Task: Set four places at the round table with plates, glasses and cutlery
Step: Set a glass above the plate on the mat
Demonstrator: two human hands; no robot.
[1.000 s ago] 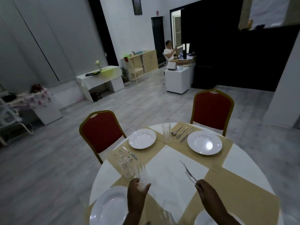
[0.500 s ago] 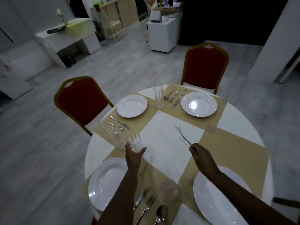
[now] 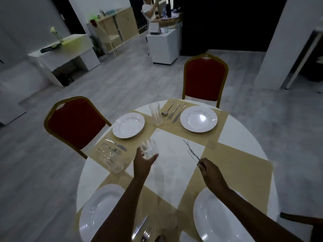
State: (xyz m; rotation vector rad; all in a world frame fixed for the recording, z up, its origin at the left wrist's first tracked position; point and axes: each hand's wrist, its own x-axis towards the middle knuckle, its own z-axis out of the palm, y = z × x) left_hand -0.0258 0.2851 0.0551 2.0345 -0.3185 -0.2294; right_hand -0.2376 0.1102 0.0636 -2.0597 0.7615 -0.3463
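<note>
Clear, ribbed glass is what the left hand [image 3: 146, 158] grips: a tumbler [image 3: 149, 149] held above the middle of the round white table [image 3: 244, 135]. The right hand [image 3: 207, 167] pinches thin steel cutlery [image 3: 190, 151], its long axis pointing up and away to the left. The near-right white plate [image 3: 215, 219] has no cutlery or glass, so that place looks unfinished; it lies just below the right hand, whose forearm reaches over that plate's rim.
</note>
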